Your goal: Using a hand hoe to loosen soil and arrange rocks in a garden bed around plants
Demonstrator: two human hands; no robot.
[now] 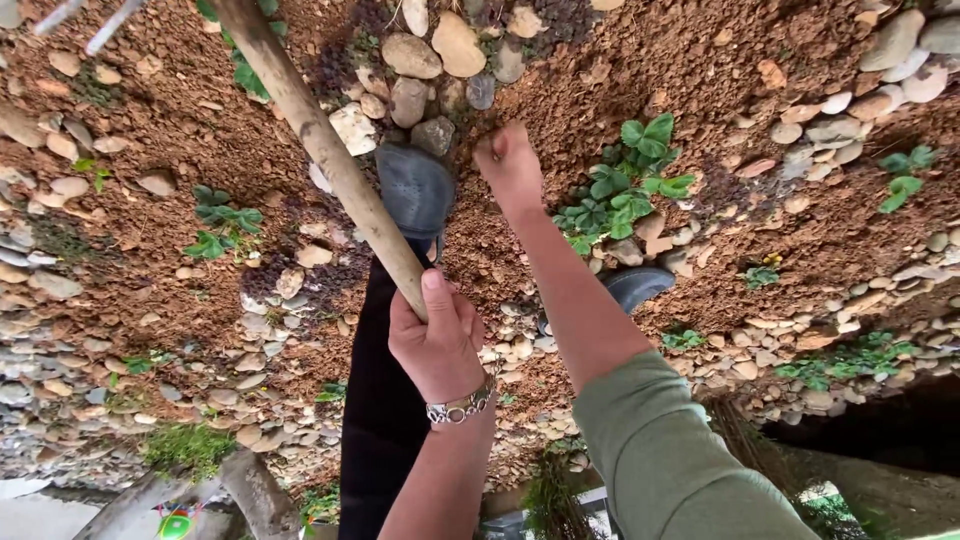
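A single head-worn camera looks steeply down at the soil bed, from close range above the person's arms. The frame appears inverted: the arms enter from the bottom edge and reach up toward the bed, and the stone border lies below it.

No packages, labels, signs or screens visible

Left hand gripping, right hand pinched
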